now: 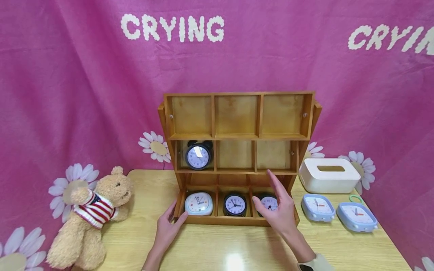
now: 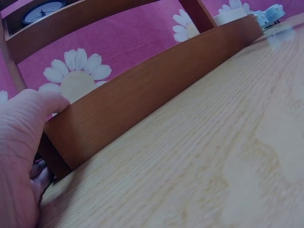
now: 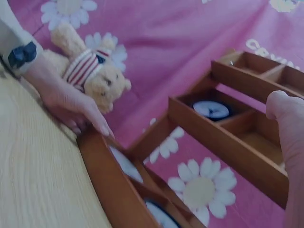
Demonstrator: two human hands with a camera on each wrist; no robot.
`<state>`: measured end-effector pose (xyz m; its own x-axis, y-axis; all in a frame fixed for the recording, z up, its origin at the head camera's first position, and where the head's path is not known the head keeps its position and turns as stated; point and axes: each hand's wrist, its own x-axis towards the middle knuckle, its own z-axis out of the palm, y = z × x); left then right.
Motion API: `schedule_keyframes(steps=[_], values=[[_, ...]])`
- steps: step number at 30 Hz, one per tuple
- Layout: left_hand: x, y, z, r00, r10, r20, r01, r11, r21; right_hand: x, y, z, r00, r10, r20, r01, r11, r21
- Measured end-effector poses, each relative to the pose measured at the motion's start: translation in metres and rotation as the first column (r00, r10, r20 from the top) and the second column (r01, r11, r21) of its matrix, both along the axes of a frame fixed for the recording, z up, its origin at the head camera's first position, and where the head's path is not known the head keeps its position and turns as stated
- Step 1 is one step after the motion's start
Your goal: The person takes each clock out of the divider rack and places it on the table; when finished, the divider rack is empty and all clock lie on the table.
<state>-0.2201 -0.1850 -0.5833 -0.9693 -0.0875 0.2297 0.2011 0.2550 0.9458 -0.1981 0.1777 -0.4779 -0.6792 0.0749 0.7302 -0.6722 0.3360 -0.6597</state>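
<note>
A three-tier wooden shelf [image 1: 237, 137] stands on the table. My left hand [image 1: 167, 228] grips its lower left corner, thumb over the front board [image 2: 156, 85] and fingers around the side. My right hand [image 1: 280, 209] is in front of the lower right compartment, thumb and fingers spread, nothing between them. Behind it, a black round clock [image 1: 272, 202] is partly hidden. Another black clock [image 1: 234, 204] sits in the bottom middle compartment, and a pale blue-white clock [image 1: 199, 204] in the bottom left. The middle tier's left compartment holds a black twin-bell alarm clock [image 1: 198, 156].
Right of the shelf lie two blue clocks [image 1: 318, 207], one with a green ring, in front of a white tissue box [image 1: 329, 175]. A teddy bear [image 1: 93, 222] in a striped sweater sits at the left. Pink flowered cloth [image 1: 271, 49] hangs behind.
</note>
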Motion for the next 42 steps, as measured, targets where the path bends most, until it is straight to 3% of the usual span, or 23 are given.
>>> schedule_keyframes(steps=[4, 8, 14, 26, 30, 36, 38, 42], values=[[-0.002, 0.000, 0.000, 1.000, -0.018, -0.010, 0.018, 1.000, 0.017, -0.007, -0.020, 0.005, 0.996, 0.086, -0.010, -0.086, 0.996, 0.001], [-0.001, -0.001, 0.001, 1.000, -0.029, -0.005, 0.029, 0.999, 0.033, -0.009, -0.041, 0.009, 0.988, 0.139, 0.061, -0.141, 0.990, 0.020], [-0.002, -0.001, 0.001, 1.000, -0.023, -0.004, 0.024, 0.999, 0.032, -0.017, -0.069, 0.017, 0.980, 0.155, 0.127, -0.165, 0.983, 0.078], [0.000, 0.000, 0.000, 1.000, 0.002, 0.015, -0.002, 1.000, -0.008, -0.042, -0.100, 0.034, 0.968, 0.210, 0.134, -0.233, 0.955, 0.182], [-0.001, 0.000, -0.001, 1.000, 0.005, 0.016, -0.005, 1.000, -0.016, -0.048, -0.108, 0.039, 0.975, 0.184, 0.125, -0.208, 0.954, 0.218], [0.001, -0.001, -0.001, 1.000, 0.021, 0.007, -0.021, 1.000, -0.020, -0.052, -0.120, 0.047, 0.992, 0.120, 0.025, -0.123, 0.966, 0.226], [0.001, 0.000, -0.001, 1.000, 0.022, 0.008, -0.022, 1.000, -0.018, -0.054, -0.124, 0.052, 0.991, 0.132, 0.004, -0.129, 0.964, 0.233], [0.000, 0.000, 0.001, 1.000, 0.012, 0.010, -0.012, 1.000, -0.005, -0.061, -0.132, 0.061, 0.993, 0.114, 0.033, -0.118, 0.952, 0.284]])
